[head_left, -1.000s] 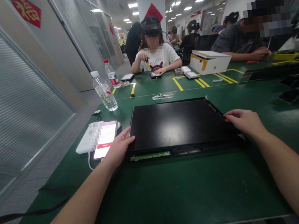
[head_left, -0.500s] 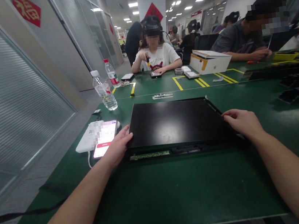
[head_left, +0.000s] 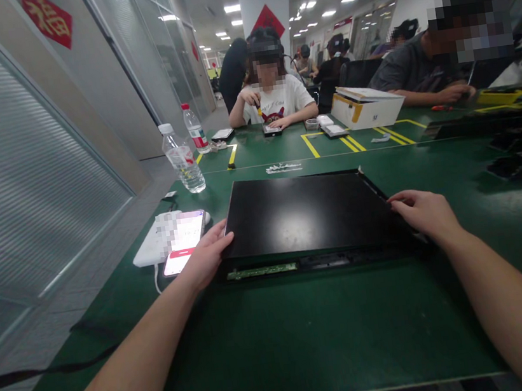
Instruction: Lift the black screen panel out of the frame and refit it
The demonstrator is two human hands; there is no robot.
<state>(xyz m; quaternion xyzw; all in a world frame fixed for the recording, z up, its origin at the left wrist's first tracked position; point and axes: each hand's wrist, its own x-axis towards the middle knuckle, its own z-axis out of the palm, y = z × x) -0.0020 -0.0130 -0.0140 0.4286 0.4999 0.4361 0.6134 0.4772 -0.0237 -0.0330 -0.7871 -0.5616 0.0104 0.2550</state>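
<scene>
A flat black display panel (head_left: 292, 214) lies shifted over a black frame (head_left: 346, 258) on the green table. Along its near side the frame shows a narrow green circuit board (head_left: 261, 271). My left hand (head_left: 210, 253) grips the panel's left edge, thumb on top and fingers beneath. At the right edge my right hand (head_left: 422, 213) is closed in a pinch on the panel's side, close to the frame's rim; its fingertips are partly hidden. A small light tab (head_left: 360, 170) sticks up at the far right corner.
Left of the panel lie a lit phone (head_left: 184, 237) and a white device (head_left: 154, 241) with a cable. Two water bottles (head_left: 184, 161) stand behind them. Across the green table (head_left: 308, 337) a co-worker (head_left: 277, 97) handles a small device; a white box (head_left: 367, 108) stands further right.
</scene>
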